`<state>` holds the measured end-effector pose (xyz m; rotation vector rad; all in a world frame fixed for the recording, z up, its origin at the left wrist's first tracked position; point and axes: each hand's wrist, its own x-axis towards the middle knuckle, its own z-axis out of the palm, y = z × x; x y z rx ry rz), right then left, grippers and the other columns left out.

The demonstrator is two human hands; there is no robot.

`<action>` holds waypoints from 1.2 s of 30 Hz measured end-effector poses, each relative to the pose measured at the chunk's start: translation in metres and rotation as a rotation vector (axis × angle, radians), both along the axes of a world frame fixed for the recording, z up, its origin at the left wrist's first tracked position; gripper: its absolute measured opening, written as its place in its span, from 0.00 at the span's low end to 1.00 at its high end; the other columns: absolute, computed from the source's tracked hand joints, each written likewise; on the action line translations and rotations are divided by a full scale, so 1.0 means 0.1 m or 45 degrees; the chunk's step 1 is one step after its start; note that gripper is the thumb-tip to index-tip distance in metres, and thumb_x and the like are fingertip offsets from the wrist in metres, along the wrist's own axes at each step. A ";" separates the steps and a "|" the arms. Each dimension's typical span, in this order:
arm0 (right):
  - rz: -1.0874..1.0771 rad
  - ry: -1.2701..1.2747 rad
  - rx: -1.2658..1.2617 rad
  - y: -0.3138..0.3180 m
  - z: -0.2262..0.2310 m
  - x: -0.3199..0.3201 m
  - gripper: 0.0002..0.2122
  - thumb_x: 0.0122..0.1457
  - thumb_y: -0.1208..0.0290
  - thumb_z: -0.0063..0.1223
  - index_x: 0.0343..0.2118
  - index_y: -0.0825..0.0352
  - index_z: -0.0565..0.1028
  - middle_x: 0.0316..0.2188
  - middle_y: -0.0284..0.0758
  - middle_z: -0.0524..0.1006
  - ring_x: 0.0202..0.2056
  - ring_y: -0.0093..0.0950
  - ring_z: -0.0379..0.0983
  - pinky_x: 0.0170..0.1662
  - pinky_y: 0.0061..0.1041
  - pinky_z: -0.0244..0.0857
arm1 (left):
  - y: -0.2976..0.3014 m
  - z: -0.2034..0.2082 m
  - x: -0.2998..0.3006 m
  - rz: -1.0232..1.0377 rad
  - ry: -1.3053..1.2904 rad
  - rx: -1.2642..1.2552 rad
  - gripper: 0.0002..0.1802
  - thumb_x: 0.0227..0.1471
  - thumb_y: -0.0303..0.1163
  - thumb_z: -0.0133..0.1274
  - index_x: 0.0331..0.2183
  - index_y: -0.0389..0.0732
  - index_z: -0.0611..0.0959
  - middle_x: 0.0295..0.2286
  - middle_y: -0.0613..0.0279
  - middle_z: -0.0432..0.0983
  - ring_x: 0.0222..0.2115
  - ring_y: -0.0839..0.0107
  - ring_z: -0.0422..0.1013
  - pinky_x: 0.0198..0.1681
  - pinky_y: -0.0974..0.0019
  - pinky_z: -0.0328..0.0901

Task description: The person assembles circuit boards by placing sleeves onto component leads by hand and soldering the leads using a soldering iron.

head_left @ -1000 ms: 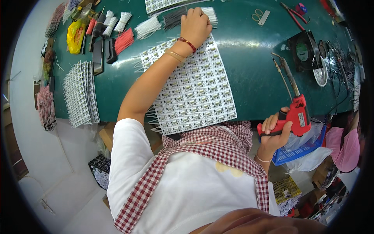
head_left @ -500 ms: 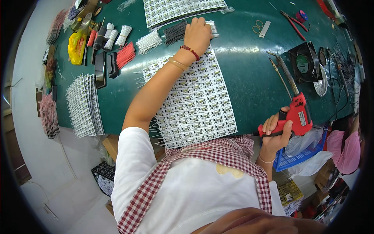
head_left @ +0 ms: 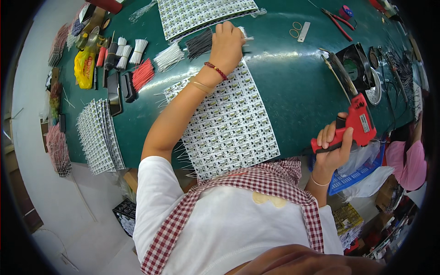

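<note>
My left hand [head_left: 226, 44] reaches across to a pile of short white wires [head_left: 246, 33], its fingers curled and closed over the pile's near side. What the fingertips pinch, if anything, is hidden. Beneath that forearm lies a large sheet of small white circuit boards [head_left: 224, 123] in rows, with thin white wires sticking out along its left edge. On the right, my right hand [head_left: 333, 145] is wrapped round the handle of a red soldering gun [head_left: 360, 121]. Its long tip points up and away, raised over the table's right side.
Black wires [head_left: 200, 44], white wires [head_left: 168, 57] and red wires [head_left: 143, 74] lie in bundles to the left. Stacked board sheets are at the left [head_left: 98, 137] and the far side [head_left: 206, 16]. A black fan [head_left: 355, 68], red pliers [head_left: 338, 24] and scissors [head_left: 295, 30] lie right.
The view has shifted slightly. My right hand has moved the soldering gun a little to the right. My left hand stays at the white wires, its fingers still curled.
</note>
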<state>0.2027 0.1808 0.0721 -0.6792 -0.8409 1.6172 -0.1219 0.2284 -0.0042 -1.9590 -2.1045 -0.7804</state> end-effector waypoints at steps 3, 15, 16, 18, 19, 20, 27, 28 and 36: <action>0.033 -0.030 -0.050 0.00 0.11 -0.08 0.16 0.66 0.65 0.41 0.48 0.75 0.65 0.17 0.34 0.67 0.15 0.19 0.60 0.20 0.19 0.58 | -0.10 0.15 0.08 -0.146 -0.300 0.097 0.03 0.54 0.25 0.50 0.31 0.35 0.74 0.33 0.53 0.70 0.35 0.57 0.68 0.39 0.60 0.65; 0.320 -0.449 -0.123 0.29 -0.04 -0.69 0.19 0.57 0.73 0.57 0.49 0.73 0.68 0.31 0.35 0.75 0.28 0.22 0.73 0.33 0.22 0.70 | -0.75 0.64 0.97 -0.414 -1.609 -0.573 0.04 0.57 0.25 0.49 0.32 0.34 0.73 0.22 0.61 0.76 0.19 0.78 0.73 0.22 0.74 0.66; 0.344 -0.465 -0.120 0.29 -0.06 -0.69 0.19 0.56 0.74 0.58 0.49 0.73 0.68 0.30 0.34 0.75 0.28 0.21 0.73 0.32 0.22 0.69 | -0.77 0.63 0.99 -0.411 -1.614 -0.578 0.04 0.57 0.25 0.49 0.32 0.34 0.73 0.22 0.61 0.76 0.19 0.78 0.73 0.22 0.74 0.66; 0.334 -0.438 -0.149 0.26 -0.04 -0.70 0.19 0.56 0.74 0.58 0.49 0.73 0.68 0.29 0.33 0.74 0.28 0.21 0.73 0.32 0.21 0.69 | -0.79 0.62 1.00 -0.396 -1.605 -0.549 0.04 0.56 0.24 0.50 0.32 0.33 0.74 0.22 0.61 0.76 0.19 0.78 0.73 0.22 0.75 0.66; 0.323 -0.409 -0.171 0.25 -0.04 -0.70 0.19 0.55 0.75 0.58 0.49 0.73 0.68 0.29 0.33 0.73 0.28 0.21 0.73 0.32 0.21 0.69 | -0.79 0.64 1.00 -0.373 -1.584 -0.543 0.04 0.56 0.24 0.50 0.33 0.32 0.76 0.23 0.60 0.77 0.19 0.77 0.73 0.22 0.74 0.67; 0.321 -0.411 -0.173 0.25 -0.06 -0.70 0.19 0.55 0.75 0.58 0.49 0.73 0.68 0.29 0.33 0.73 0.28 0.21 0.73 0.32 0.21 0.69 | -0.79 0.63 1.01 -0.374 -1.587 -0.545 0.04 0.56 0.24 0.50 0.33 0.32 0.76 0.23 0.60 0.77 0.19 0.77 0.73 0.22 0.74 0.67; 0.265 -0.430 -0.067 0.16 -0.08 -0.60 0.18 0.53 0.80 0.59 0.47 0.73 0.69 0.34 0.35 0.77 0.32 0.23 0.75 0.37 0.22 0.70 | -0.84 0.65 1.08 -0.336 -1.449 -0.464 0.06 0.55 0.24 0.50 0.33 0.31 0.79 0.22 0.57 0.78 0.19 0.73 0.76 0.22 0.73 0.68; 0.269 -0.556 0.042 0.15 -0.08 -0.58 0.20 0.52 0.82 0.58 0.49 0.73 0.68 0.36 0.37 0.77 0.36 0.25 0.76 0.41 0.23 0.70 | -0.84 0.66 1.09 -0.322 -1.458 -0.501 0.06 0.56 0.24 0.50 0.33 0.31 0.79 0.22 0.56 0.78 0.19 0.72 0.76 0.22 0.73 0.69; 0.115 -0.733 0.142 0.01 0.00 -0.64 0.09 0.51 0.79 0.60 0.35 0.72 0.76 0.30 0.32 0.78 0.30 0.19 0.75 0.36 0.20 0.69 | -0.91 0.73 1.15 -0.286 -1.409 -0.520 0.05 0.56 0.24 0.50 0.33 0.32 0.77 0.22 0.60 0.79 0.19 0.78 0.74 0.21 0.75 0.68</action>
